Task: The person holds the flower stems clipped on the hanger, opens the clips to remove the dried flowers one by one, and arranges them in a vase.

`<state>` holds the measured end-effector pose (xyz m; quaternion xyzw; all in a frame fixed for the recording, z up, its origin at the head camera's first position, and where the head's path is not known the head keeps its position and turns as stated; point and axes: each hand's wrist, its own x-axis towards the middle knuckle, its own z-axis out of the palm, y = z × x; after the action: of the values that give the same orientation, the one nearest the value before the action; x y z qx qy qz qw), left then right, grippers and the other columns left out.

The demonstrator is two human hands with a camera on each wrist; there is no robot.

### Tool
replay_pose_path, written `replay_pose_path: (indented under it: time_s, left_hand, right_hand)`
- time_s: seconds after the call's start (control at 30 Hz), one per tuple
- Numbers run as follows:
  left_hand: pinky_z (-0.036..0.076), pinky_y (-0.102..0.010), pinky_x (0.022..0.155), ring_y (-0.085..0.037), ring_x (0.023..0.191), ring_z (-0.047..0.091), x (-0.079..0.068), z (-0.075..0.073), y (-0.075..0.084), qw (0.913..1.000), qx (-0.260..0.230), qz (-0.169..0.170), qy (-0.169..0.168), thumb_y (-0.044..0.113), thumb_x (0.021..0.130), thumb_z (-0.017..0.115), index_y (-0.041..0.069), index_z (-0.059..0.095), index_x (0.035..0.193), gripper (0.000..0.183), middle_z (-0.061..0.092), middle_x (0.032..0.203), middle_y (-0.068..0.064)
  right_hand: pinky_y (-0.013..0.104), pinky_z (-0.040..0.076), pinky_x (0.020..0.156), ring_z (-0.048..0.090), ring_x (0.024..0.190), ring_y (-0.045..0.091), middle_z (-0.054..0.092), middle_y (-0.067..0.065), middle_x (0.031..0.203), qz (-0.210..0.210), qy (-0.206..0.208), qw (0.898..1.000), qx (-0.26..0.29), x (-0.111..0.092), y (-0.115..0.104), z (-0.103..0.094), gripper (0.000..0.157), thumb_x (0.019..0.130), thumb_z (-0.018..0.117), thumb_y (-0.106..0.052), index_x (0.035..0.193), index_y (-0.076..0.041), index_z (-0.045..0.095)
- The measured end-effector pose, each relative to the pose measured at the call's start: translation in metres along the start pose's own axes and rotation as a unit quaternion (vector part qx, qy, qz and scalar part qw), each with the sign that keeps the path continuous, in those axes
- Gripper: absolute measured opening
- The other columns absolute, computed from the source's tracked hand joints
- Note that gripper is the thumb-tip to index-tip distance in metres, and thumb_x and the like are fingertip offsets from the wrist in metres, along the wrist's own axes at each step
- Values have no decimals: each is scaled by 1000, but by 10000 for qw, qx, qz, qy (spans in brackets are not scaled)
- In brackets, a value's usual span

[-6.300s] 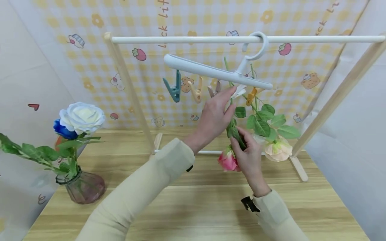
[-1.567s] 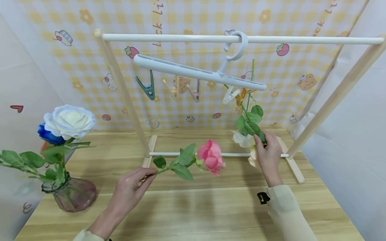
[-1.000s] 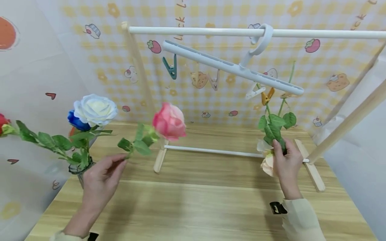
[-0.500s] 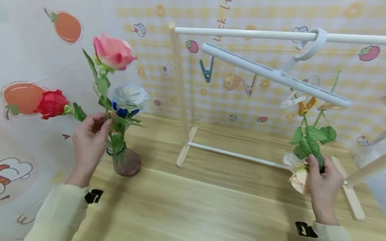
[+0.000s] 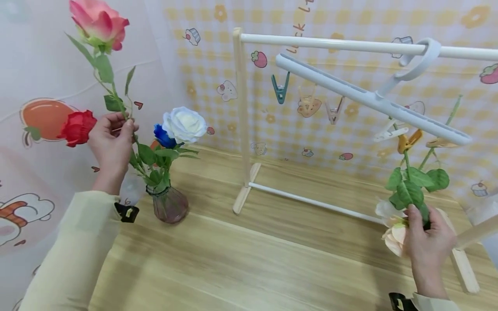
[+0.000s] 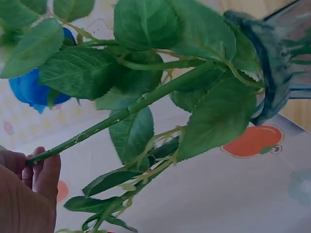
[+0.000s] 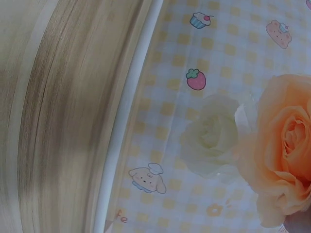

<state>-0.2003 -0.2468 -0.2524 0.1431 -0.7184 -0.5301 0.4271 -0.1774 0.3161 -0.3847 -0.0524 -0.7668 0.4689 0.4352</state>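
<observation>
Pink, full-petalled rose [image 5: 99, 23] held above a purple-tinted, ribbed glass vase [image 5: 171, 207]

Snagging looks the likeliest trouble. The pink rose's green, jointed stem [image 6: 131, 109] slants down among broad green leaves [image 6: 214, 116] crowding the vase's neck; whether its lower end is fully inside cannot be told. If a leaf catches, a push could lift out the bluish-white, round rose [image 5: 184, 124] or the small, deep-blue rose [image 5: 165, 136] just beside it. The red, ruffled rose [image 5: 79, 127] leans far out to the left, so the weight of a tall bloom on that side might tip the glass.

Across the table, the pale-blue plastic hanger [image 5: 330, 77] tilts down to the right on its white rail [image 5: 330, 42]. Should the right hand [image 5: 432, 244] tug, the hook could slide, or a stem could slip from the orange clip [image 5: 410, 139].

The left hand [image 5: 113, 144] is nearly closed, its thumb and fingertips pinching the pink rose's stem. The right is curled too, thumb and fingers gripping green foliage [image 5: 410, 193] near the peach, upside-down rose [image 5: 394, 237], where 2 stems hang below the hanger.
</observation>
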Motion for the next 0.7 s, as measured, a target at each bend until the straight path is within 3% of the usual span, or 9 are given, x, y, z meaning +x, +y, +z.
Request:
replay_pose_path:
  time_s: [0.07,0.23,0.3,0.37,0.43,0.5,0.6,0.7]
  left_hand:
    - [48,-7,67,4,75,62,1,5,-4,9994,285,193,-29,14,90,61,12,66,106,16,61,85,17]
    - [47,-6,67,5,74,60,-7,7,-21,9978,547,300,-237,14,91,61,10,64,105,15,59,85,18]
    - [46,-5,67,6,74,59,-12,5,-29,9967,678,334,-277,13,91,61,7,63,104,15,60,86,13]
    - [45,-4,67,8,74,56,-18,2,-37,9938,984,397,-341,14,91,60,3,62,105,18,61,89,8]
    - [44,-4,66,11,73,53,-24,1,-45,9895,1295,478,-430,15,92,59,-1,62,107,22,63,94,0]
    - [41,-3,66,15,72,49,-29,0,-52,9836,1611,596,-556,15,92,58,-3,61,110,26,65,98,-8]
    - [37,0,65,18,73,45,-32,13,-59,9732,1924,820,-955,15,93,57,-2,60,114,27,66,104,-15]
    - [34,1,64,5,79,53,-34,24,-62,9634,2094,1045,-1306,13,92,58,-1,58,116,28,66,106,-18]
  right_hand:
    - [0,39,55,51,59,-18,53,-36,70,8,48,10000,18,0,1,-3,19,89,62,-5,85,13,65]
    - [1,38,55,49,60,-15,53,-34,71,148,-10,9998,-130,0,0,-3,10,88,63,-7,80,-11,68]
    - [2,36,55,48,61,-14,52,-35,71,149,-47,9996,-235,-1,-1,-2,10,88,64,-8,80,-11,68]
    - [2,35,55,47,61,-15,51,-37,70,97,-66,9995,-300,-1,-3,-1,10,88,63,-8,80,-3,68]
    - [2,35,54,47,60,-16,51,-38,69,72,-82,9996,-276,-1,-4,0,11,88,64,-8,80,-2,68]
    - [1,35,54,47,59,-17,51,-38,69,20,-69,9996,-264,-1,-4,1,12,88,64,-7,77,-11,69]
    - [1,35,53,47,58,-17,51,-37,68,30,106,9993,-351,-5,-5,-13,16,88,65,-6,75,-16,68]
    - [1,36,54,48,59,-17,51,-37,69,57,254,9985,-487,-10,-6,-25,12,88,64,-6,77,-8,68]
